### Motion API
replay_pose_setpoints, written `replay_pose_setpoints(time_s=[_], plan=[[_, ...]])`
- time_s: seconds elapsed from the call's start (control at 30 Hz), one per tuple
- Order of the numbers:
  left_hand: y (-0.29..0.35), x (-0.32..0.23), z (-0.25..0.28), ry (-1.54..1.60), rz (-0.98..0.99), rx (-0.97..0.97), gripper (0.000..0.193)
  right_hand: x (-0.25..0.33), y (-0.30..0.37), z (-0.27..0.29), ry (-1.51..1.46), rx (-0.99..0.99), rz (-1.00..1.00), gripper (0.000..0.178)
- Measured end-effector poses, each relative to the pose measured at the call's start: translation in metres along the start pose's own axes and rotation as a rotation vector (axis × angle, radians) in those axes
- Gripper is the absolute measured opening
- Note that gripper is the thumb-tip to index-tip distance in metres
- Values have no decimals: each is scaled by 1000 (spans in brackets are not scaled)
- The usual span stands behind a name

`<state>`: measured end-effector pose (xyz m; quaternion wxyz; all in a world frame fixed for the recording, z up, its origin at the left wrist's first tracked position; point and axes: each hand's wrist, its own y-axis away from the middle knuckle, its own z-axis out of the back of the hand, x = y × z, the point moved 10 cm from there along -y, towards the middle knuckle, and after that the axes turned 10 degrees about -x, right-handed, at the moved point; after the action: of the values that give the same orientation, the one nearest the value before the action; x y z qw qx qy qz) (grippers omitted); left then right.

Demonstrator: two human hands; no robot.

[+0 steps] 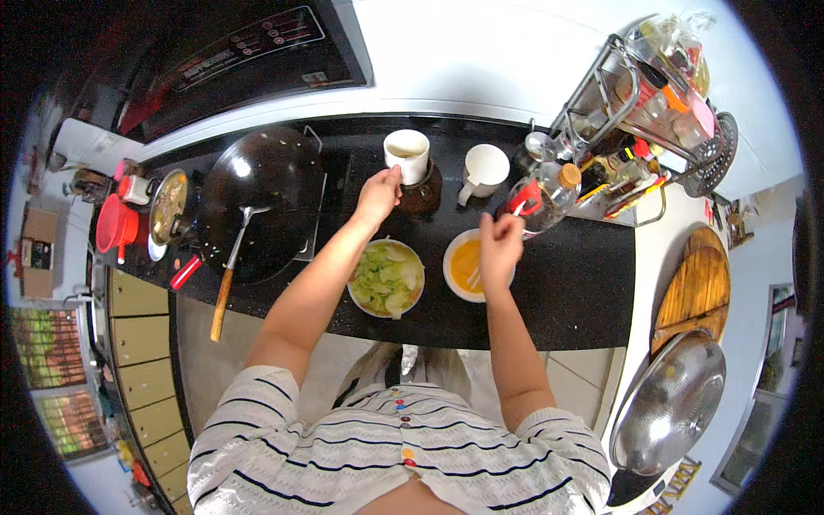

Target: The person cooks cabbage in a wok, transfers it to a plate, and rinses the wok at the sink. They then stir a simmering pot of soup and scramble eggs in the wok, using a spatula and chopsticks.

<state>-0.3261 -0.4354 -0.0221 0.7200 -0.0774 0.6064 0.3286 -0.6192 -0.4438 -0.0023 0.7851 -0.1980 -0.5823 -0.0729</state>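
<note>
My left hand (378, 196) is closed at the handle side of a white mug (407, 156), which has something pale inside. The mug is in front of a dark brown round jar; whether it rests on anything I cannot tell. My right hand (500, 243) is over a white bowl of beaten egg (466, 249), fingers pinched around what look like thin pale chopsticks (474, 276), their lower ends in the yellow liquid. Between my forearms is a white bowl of chopped green cabbage (386, 276). A second white mug (486, 168) stands behind the egg bowl.
On the left, a black wok (262, 202) holds a wooden-handled spatula (227, 283). Glass jars (549, 193) and a metal spice rack (631, 103) crowd the right corner. A wooden board (693, 287) and large metal lid (674, 403) lie farther right. A red strainer (116, 225) is far left.
</note>
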Motion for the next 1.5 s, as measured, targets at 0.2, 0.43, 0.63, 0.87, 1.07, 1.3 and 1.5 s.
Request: replay_pose_setpoints(time_s=[0.2,0.43,0.63,0.87,1.07,1.3,1.5], plan=[[-6,-5,-11,-122,-112,49,41,-72,-18,49,411,-58,-205,42],[69,1,-10,141,-260,-142,29,-66,-26,43,368,-36,-96,24],[175,150,-81,-35,455,271,77,-51,-20,30,191,140,-138,19],[194,160,-140,584,770,421,76,-18,10,42,28,617,-48,13],[185,171,-156,745,775,410,70,-72,16,98,-317,303,-274,19],[187,170,-142,743,701,407,72,-89,33,111,-359,313,-360,21],[218,125,-82,710,651,516,70,-35,45,100,-391,492,-397,25]])
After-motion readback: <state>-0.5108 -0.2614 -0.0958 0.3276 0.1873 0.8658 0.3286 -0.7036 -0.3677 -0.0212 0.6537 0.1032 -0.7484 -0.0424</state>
